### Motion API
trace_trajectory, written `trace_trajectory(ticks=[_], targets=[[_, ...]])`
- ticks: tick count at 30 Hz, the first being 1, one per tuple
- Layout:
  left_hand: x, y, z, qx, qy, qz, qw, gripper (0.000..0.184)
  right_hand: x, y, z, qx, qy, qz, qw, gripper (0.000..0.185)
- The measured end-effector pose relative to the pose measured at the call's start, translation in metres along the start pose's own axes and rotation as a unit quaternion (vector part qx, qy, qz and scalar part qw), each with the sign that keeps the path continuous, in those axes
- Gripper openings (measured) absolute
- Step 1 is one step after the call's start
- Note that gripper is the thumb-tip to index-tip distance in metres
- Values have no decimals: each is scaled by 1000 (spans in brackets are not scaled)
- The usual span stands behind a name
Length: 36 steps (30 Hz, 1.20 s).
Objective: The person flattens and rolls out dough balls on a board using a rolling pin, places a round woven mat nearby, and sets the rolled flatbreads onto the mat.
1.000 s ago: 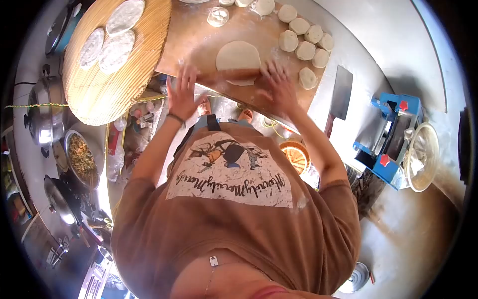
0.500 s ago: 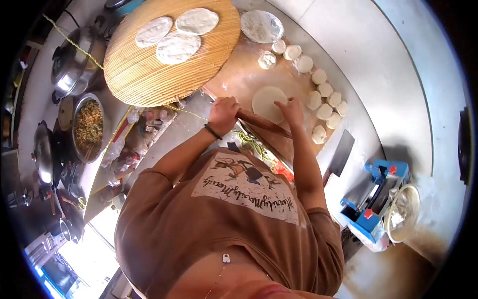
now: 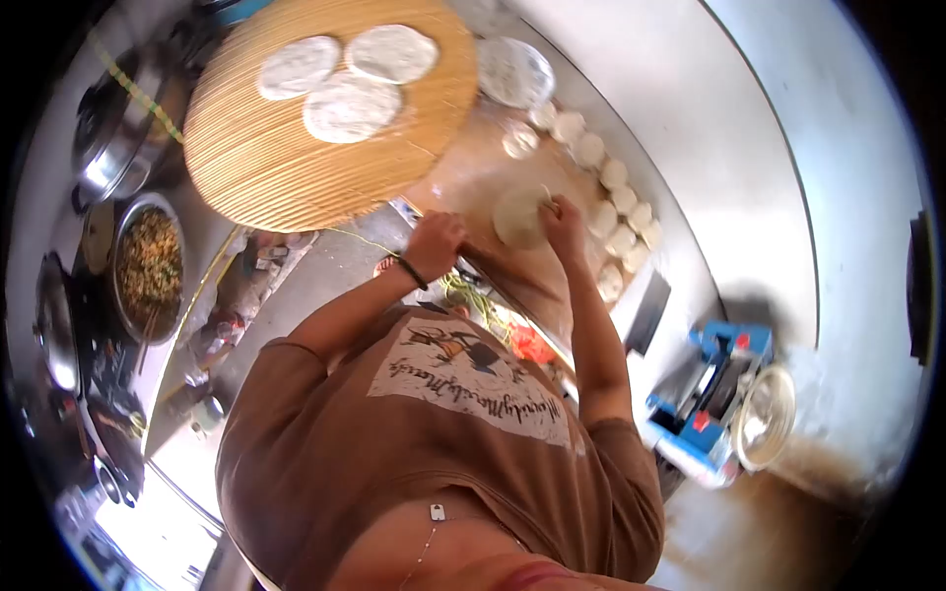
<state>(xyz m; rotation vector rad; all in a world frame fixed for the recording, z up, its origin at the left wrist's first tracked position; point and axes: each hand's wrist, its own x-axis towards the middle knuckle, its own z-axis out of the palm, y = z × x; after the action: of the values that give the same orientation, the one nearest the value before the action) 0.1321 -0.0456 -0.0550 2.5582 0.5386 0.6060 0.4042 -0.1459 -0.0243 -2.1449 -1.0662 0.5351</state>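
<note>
My left hand point(image 3: 435, 246), with a black band at the wrist, is closed round one end of a brown wooden rolling pin point(image 3: 500, 264). The pin lies slanted along the near side of a floury wooden board point(image 3: 458, 187). A thin flat dough round point(image 3: 518, 219) rests on the board beyond the pin. My right hand point(image 3: 564, 229) is closed at the right edge of this round, pinching it between the fingers. Several small dough pieces point(image 3: 588, 151) run in rows along the board's far right side. Motion blurs the dough and the pin's far end.
Three flattened rounds point(image 3: 352, 106) lie on a large woven tray point(image 3: 236, 148). A floury round dish point(image 3: 515, 73) stands behind the board. At right are a cleaver point(image 3: 648, 313), a blue clamp-like device point(image 3: 709, 394) and a basket point(image 3: 767, 419). A bowl of chopped filling point(image 3: 148, 266) and a lidded pot point(image 3: 123, 158) stand left.
My right hand has moved slightly left and down with the dough's edge. My left hand stays on the rolling pin. The whole view has shifted a little.
</note>
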Motion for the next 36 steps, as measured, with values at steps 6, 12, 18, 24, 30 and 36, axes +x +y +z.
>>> trace_trajectory(ticks=[6,12,18,24,30,36], targets=[[8,-14,0,-16,49,50,997,9,8,-198,-33,-113,-10,-226,967,22],[12,-25,-8,-8,63,63,996,8,51,-321,37,92,-184,-216,955,27],[16,-35,-14,-19,54,67,996,9,91,-337,154,231,-297,-63,924,33],[26,-42,-15,-63,16,70,995,21,89,-259,99,284,-15,-63,957,21],[34,-45,-19,-105,-5,46,993,27,177,-117,24,-151,101,-54,982,29],[38,-40,-30,-66,-56,40,995,26,248,-110,74,-268,26,-130,954,28]])
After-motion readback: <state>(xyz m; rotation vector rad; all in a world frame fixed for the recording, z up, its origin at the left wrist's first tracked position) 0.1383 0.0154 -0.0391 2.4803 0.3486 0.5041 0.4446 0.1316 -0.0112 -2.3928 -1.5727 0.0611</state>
